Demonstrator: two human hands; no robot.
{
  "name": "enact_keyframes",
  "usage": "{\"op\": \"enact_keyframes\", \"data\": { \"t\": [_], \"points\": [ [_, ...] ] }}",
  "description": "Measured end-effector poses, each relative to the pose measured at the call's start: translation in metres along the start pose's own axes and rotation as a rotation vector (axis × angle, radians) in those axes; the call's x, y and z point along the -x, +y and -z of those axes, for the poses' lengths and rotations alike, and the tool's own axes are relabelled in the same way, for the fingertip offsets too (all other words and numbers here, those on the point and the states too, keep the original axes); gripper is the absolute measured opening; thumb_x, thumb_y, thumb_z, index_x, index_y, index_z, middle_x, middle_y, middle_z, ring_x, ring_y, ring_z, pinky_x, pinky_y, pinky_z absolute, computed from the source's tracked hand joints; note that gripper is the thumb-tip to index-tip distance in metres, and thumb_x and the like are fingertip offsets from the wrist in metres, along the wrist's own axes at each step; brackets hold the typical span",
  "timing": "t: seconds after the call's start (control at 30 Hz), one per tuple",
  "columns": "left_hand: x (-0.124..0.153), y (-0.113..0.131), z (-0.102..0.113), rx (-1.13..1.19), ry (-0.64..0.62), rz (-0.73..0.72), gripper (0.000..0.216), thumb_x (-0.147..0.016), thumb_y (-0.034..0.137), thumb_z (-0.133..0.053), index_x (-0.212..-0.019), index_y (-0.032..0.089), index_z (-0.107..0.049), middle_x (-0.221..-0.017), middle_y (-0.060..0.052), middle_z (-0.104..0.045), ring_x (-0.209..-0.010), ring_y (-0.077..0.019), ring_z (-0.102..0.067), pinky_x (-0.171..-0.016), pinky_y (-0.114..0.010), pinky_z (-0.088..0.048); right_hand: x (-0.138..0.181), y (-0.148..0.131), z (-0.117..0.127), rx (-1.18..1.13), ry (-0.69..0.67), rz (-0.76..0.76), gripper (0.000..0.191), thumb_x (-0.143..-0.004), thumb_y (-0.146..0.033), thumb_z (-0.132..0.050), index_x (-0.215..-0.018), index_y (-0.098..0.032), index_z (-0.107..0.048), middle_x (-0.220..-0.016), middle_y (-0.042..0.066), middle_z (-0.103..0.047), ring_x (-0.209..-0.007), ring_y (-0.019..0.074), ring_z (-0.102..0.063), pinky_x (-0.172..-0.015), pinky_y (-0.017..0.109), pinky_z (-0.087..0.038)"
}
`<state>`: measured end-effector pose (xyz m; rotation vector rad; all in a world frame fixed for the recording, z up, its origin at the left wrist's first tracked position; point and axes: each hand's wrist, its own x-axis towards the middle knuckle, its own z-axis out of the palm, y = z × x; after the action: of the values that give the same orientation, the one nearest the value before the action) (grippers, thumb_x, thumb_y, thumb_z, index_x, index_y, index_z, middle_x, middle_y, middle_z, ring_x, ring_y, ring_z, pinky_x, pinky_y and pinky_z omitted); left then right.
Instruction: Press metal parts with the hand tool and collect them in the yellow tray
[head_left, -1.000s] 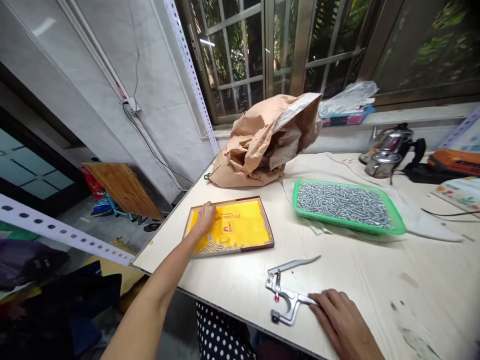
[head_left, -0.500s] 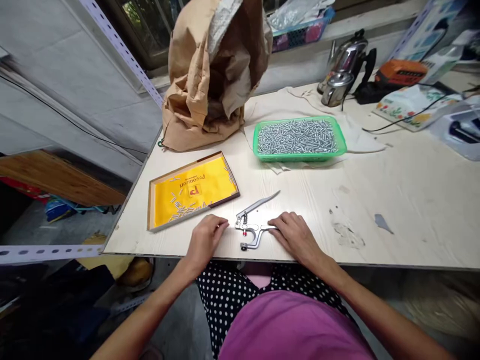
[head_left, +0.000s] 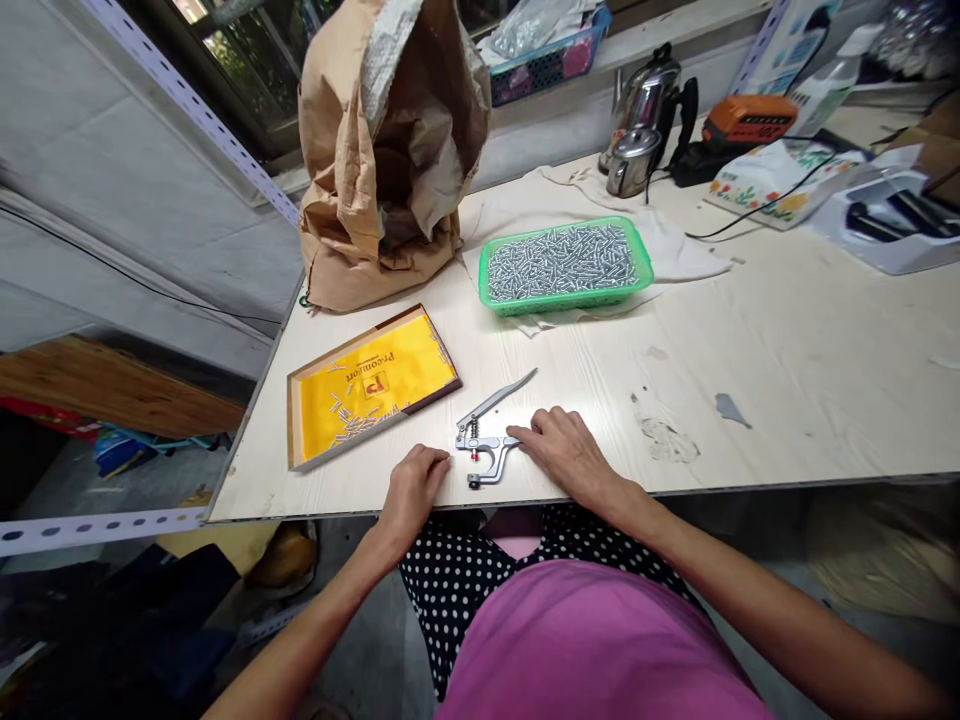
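Silver hand-press pliers [head_left: 486, 430] lie near the front edge of the pale table [head_left: 750, 340], one handle sticking up and back. My right hand [head_left: 564, 450] rests on the lower handle, fingers curled over it. My left hand [head_left: 414, 490] sits just left of the tool's jaw, fingers bent in a loose pinch; whether it holds anything is hidden. A shallow yellow-lined box lid [head_left: 369, 392] with several small metal pieces lies to the left. A green basket [head_left: 564, 265] full of small metal parts stands behind.
A crumpled brown paper sack [head_left: 382, 150] stands at the back left. A white cloth [head_left: 675, 250], a steel kettle [head_left: 645, 110], an orange tool [head_left: 746, 120] and cables fill the back right. The table's front edge runs just under my hands.
My left hand came off the yellow box lid and moved back to the pliers' left side. The view swung down. My right hand stays on the pliers' handle.
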<state>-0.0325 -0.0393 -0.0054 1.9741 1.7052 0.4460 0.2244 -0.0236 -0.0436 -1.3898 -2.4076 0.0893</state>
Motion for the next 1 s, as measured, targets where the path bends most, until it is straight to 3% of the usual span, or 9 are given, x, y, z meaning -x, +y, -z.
{"op": "enact_keyframes", "data": {
  "t": [0.13, 0.2, 0.3, 0.5, 0.67, 1.0],
  "points": [
    [-0.001, 0.019, -0.006, 0.508, -0.073, 0.400, 0.032, -0.076, 0.044, -0.066, -0.085, 0.013, -0.068, -0.064, -0.001, -0.063, -0.054, -0.0120, -0.055, -0.054, -0.023, -0.046, -0.002, -0.003, 0.001, 0.009, -0.021, 0.045, 0.018, -0.094, -0.014, -0.050, -0.101, -0.022, -0.065, -0.089, 0.006, -0.058, -0.083, 0.0212, -0.043, -0.070, 0.034, -0.026],
    [-0.002, 0.025, -0.009, 0.666, -0.090, 0.505, 0.040, -0.067, 0.048, -0.073, -0.083, 0.012, -0.067, -0.063, 0.000, -0.062, -0.051, -0.0093, -0.053, -0.049, -0.020, -0.042, -0.003, -0.004, -0.001, 0.013, -0.010, 0.048, 0.016, -0.094, -0.015, -0.050, -0.096, -0.019, -0.065, -0.089, 0.006, -0.059, -0.083, 0.0215, -0.043, -0.070, 0.034, -0.027],
    [-0.007, 0.031, -0.010, 0.723, -0.113, 0.591, 0.045, -0.059, 0.050, -0.078, -0.079, 0.011, -0.066, -0.059, 0.001, -0.059, -0.049, -0.0073, -0.050, -0.044, -0.017, -0.035, -0.003, -0.004, -0.005, 0.021, 0.020, 0.036, 0.014, -0.094, -0.017, -0.051, -0.094, -0.019, -0.064, -0.088, 0.006, -0.059, -0.083, 0.0222, -0.042, -0.070, 0.035, -0.027],
    [-0.014, 0.036, -0.010, 0.652, -0.171, 0.655, 0.045, -0.058, 0.051, -0.078, -0.075, 0.012, -0.065, -0.050, 0.003, -0.054, -0.042, -0.0057, -0.043, -0.039, -0.016, -0.025, -0.002, -0.004, -0.009, 0.008, 0.056, 0.011, 0.011, -0.093, -0.018, -0.054, -0.095, -0.020, -0.064, -0.086, 0.005, -0.059, -0.082, 0.0223, -0.042, -0.069, 0.035, -0.027],
    [-0.015, 0.039, -0.013, 0.598, -0.150, 0.658, 0.040, -0.060, 0.048, -0.077, -0.074, 0.012, -0.065, -0.048, 0.003, -0.055, -0.042, -0.0065, -0.044, -0.041, -0.017, -0.028, -0.003, -0.005, -0.008, 0.011, 0.059, 0.002, 0.011, -0.094, -0.020, -0.053, -0.088, -0.019, -0.062, -0.087, 0.006, -0.059, -0.082, 0.0220, -0.043, -0.070, 0.035, -0.027],
    [-0.020, 0.048, -0.008, 0.474, -0.224, 0.682, 0.036, -0.061, 0.046, -0.074, -0.070, 0.013, -0.064, -0.046, 0.004, -0.053, -0.041, -0.0072, -0.044, -0.042, -0.018, -0.032, -0.001, -0.004, -0.010, -0.010, 0.033, -0.010, 0.014, -0.094, -0.017, -0.048, -0.091, -0.020, -0.062, -0.088, 0.007, -0.058, -0.083, 0.0224, -0.041, -0.070, 0.036, -0.027]
  ]
}}
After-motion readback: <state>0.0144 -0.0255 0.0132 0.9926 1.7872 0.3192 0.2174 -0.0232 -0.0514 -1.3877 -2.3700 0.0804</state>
